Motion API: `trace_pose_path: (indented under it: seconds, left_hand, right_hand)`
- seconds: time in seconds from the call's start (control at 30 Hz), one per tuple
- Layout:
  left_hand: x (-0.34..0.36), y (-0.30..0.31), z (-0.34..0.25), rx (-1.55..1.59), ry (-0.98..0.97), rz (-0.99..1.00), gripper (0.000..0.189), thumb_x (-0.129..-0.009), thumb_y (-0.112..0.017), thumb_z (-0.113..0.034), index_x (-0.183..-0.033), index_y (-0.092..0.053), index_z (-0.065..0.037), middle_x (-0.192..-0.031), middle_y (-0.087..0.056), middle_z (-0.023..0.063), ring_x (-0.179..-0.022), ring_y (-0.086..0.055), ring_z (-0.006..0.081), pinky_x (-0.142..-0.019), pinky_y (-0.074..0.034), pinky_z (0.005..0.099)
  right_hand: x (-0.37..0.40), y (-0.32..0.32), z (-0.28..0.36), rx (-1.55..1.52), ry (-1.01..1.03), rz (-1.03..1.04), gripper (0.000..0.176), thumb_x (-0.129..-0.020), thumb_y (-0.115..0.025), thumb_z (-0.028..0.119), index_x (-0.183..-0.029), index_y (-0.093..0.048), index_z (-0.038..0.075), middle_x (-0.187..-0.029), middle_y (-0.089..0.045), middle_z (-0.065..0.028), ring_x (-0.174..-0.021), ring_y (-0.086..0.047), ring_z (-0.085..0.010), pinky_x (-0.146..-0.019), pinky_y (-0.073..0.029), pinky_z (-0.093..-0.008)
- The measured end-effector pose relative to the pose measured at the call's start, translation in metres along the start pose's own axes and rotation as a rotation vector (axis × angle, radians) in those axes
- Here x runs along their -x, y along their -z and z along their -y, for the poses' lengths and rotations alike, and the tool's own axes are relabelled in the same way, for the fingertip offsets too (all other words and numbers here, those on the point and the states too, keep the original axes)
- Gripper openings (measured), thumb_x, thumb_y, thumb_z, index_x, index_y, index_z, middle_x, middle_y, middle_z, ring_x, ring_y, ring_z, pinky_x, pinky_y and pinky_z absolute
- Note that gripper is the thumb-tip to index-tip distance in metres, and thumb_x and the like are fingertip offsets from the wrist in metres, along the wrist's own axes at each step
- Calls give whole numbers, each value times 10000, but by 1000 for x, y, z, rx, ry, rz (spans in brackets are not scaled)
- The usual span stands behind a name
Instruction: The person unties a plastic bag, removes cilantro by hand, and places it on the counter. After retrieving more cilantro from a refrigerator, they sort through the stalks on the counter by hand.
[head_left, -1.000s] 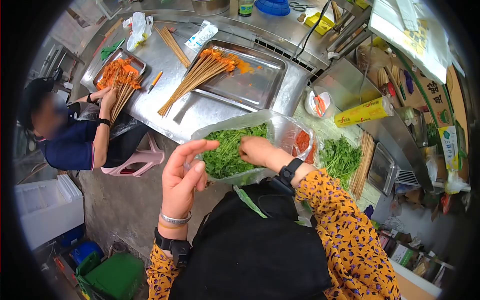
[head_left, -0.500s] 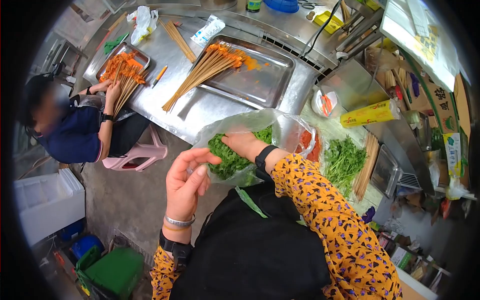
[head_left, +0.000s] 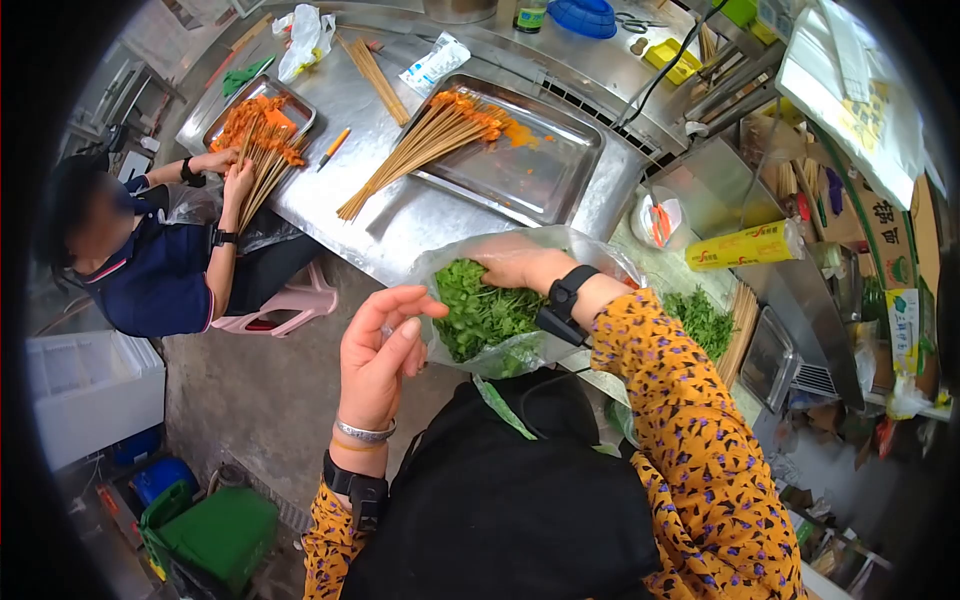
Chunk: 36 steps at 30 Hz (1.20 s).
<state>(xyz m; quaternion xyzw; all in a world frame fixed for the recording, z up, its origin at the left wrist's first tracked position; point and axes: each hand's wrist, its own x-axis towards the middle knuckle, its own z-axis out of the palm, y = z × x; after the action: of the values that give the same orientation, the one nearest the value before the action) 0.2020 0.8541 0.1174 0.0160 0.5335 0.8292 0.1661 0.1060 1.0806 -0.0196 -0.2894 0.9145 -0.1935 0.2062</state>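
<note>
A person's right hand [head_left: 512, 265] reached into a clear plastic bag [head_left: 582, 244] of leafy greens [head_left: 475, 318] at the counter's [head_left: 300, 210] near edge, fingers pointing left; leaves hid its grip, whose closure could not be told. The left hand [head_left: 385, 345] stood raised, thumb and forefinger apart. The bag opened upward, its long axis running left to right.
</note>
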Motion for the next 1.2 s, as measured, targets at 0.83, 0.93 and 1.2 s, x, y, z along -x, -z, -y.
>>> trace_pose_path:
  seconds: [0.83,0.93,1.2]
  left_hand:
    - [-35,8,5,62,-92,20,278,-934,-527,-46,-1209,-553,-14,-1055,-650,100,-587,-406,33,-556,-370,191]
    - [-41,-3,9,8,-66,14,284,-927,-528,-42,-1208,-556,-11,-1053,-650,98,-595,-407,31,-556,-371,188]
    - [-54,-20,16,-41,-6,84,320,-936,-532,-59,-1251,-518,-2,-1097,-632,97,-583,-409,37,-551,-347,188]
  right_hand:
    - [123,77,30,-570,209,-623,466,-741,-718,131,-1175,-587,25,-1127,-644,-128,-975,-623,-264,-909,-480,-381]
    - [144,95,51,-1153,3,-540,449,-819,-709,174,-1213,-566,14,-1147,-626,-103,-949,-616,-199,-856,-518,-359]
    - [179,108,59,-1888,167,-785,314,-859,-643,176,-1111,-585,-2,-869,-637,-101,-740,-622,-183,-685,-528,-292]
